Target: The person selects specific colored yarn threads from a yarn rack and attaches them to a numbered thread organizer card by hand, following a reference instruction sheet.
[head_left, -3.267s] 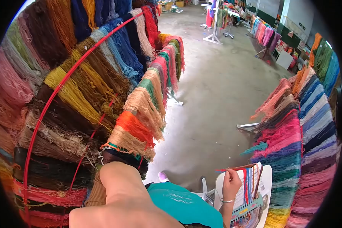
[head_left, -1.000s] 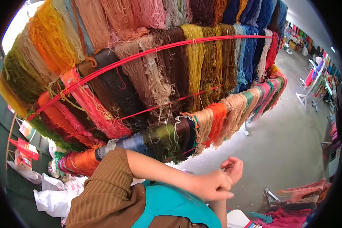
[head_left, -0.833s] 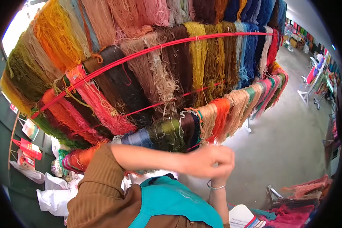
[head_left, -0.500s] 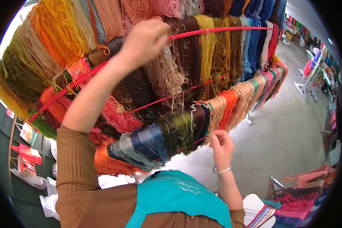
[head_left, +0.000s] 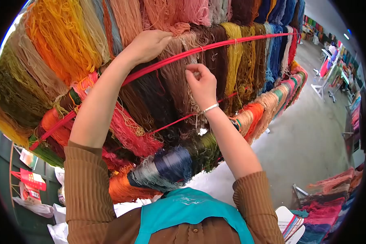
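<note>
Skeins of yarn in many colours hang in tiers on a rack in front of me. At the top of a taupe yarn skein (head_left: 171, 65), my left hand (head_left: 149, 45) rests with fingers bent together over the strands; its grip is partly hidden. My right hand (head_left: 201, 84) is raised to the same skein's right edge, thumb and index finger pinched at its strands. A red band (head_left: 236, 42) stretches across the skeins, passing between my two hands. Dark brown yarn (head_left: 215, 61) hangs just right of the taupe skein, and black yarn (head_left: 154, 91) to its left.
Below hangs a lower row with blue yarn (head_left: 173, 164) and orange yarn (head_left: 128, 185). Further yarn (head_left: 321, 211) lies at the lower right beside a white chair-like object (head_left: 288, 221). Bags (head_left: 32, 199) are at the left. White racks (head_left: 323, 79) stand on the grey floor behind.
My right hand has risen from beside the lower row to the taupe skein. My left hand has shifted slightly left and down, and the view has moved a little.
</note>
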Demonstrator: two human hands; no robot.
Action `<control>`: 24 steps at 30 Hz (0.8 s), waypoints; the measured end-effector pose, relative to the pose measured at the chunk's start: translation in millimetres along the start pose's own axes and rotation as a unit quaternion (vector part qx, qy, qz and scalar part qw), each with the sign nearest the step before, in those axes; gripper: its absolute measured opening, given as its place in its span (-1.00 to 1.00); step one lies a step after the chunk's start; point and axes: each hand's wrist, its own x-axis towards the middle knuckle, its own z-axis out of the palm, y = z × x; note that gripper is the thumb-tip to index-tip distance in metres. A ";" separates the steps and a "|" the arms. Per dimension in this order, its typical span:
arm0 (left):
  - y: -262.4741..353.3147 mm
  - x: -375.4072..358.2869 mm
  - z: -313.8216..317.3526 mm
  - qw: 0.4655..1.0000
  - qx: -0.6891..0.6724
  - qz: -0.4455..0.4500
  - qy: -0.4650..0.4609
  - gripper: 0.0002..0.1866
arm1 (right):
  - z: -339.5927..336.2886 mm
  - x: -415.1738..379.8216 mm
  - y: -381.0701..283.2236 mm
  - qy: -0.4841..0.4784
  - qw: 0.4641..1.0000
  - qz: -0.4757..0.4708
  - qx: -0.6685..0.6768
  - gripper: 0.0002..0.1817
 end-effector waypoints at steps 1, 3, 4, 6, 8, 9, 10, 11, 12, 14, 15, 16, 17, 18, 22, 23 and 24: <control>2.7 1.2 -2.7 1.000 -0.001 0.001 0.001 -0.56 | 6.3 5.5 0.4 0.000 1.000 -0.001 -0.001 -0.84; 8.2 3.6 -9.8 0.995 -0.007 -0.062 -0.077 -0.53 | 17.1 12.7 0.9 0.052 0.997 -0.050 -0.022 -0.86; 9.0 2.9 -10.7 0.995 -0.007 -0.061 -0.077 -0.53 | 21.6 14.8 2.4 0.063 0.997 -0.049 -0.022 -0.86; 8.5 1.7 -12.4 0.993 -0.053 -0.075 -0.070 -0.51 | 29.2 18.8 7.1 0.064 0.997 -0.044 -0.020 -0.87; 2.3 1.4 -8.8 0.994 -0.073 -0.068 -0.055 -0.51 | 34.1 20.9 10.6 0.065 0.997 -0.040 -0.016 -0.88; -0.8 1.3 -7.3 0.993 -0.093 -0.060 -0.041 -0.49 | 34.1 20.2 12.4 0.076 0.996 -0.041 0.000 -0.89; -2.9 1.5 -7.1 0.993 -0.091 -0.061 -0.041 -0.49 | 33.2 18.5 9.9 0.087 0.995 -0.042 0.016 -0.91; -4.6 2.2 -6.8 0.991 -0.110 -0.070 -0.040 -0.48 | 29.6 14.4 4.5 0.092 0.995 -0.038 0.023 -0.94; -6.0 3.2 -6.4 0.988 -0.129 -0.079 -0.040 -0.47 | 29.0 12.1 4.5 0.092 0.995 -0.039 0.024 -0.94; -9.3 5.8 -8.2 0.980 -0.166 -0.093 -0.063 -0.48 | 27.0 7.9 1.7 0.094 0.992 -0.048 0.072 -0.95; -10.5 6.9 -9.0 0.970 -0.202 -0.107 -0.086 -0.48 | 23.8 5.6 -0.1 0.083 0.992 -0.052 0.077 -0.93; -9.4 7.3 -9.9 0.970 -0.201 -0.107 -0.087 -0.48 | 23.2 5.3 2.5 0.083 0.992 -0.052 0.078 -0.93; -8.2 7.0 -10.8 0.971 -0.198 -0.107 -0.086 -0.48 | 23.2 4.7 6.2 0.084 0.990 -0.041 0.109 -0.94; -7.2 6.8 -11.5 0.971 -0.195 -0.107 -0.086 -0.49 | 23.6 4.1 9.1 0.084 0.986 -0.030 0.139 -0.94; -14.3 6.3 -3.4 0.974 -0.204 -0.081 -0.051 -0.44 | 17.6 -0.6 -10.9 0.049 0.967 0.051 0.246 -0.97; -15.0 6.4 -2.1 0.975 -0.202 -0.081 -0.045 -0.44 | 16.5 -1.0 -14.1 0.037 0.962 0.067 0.261 -0.98; -16.1 6.2 -1.1 0.976 -0.200 -0.082 -0.038 -0.45 | 15.5 -1.4 -16.7 0.026 0.957 0.084 0.276 -0.98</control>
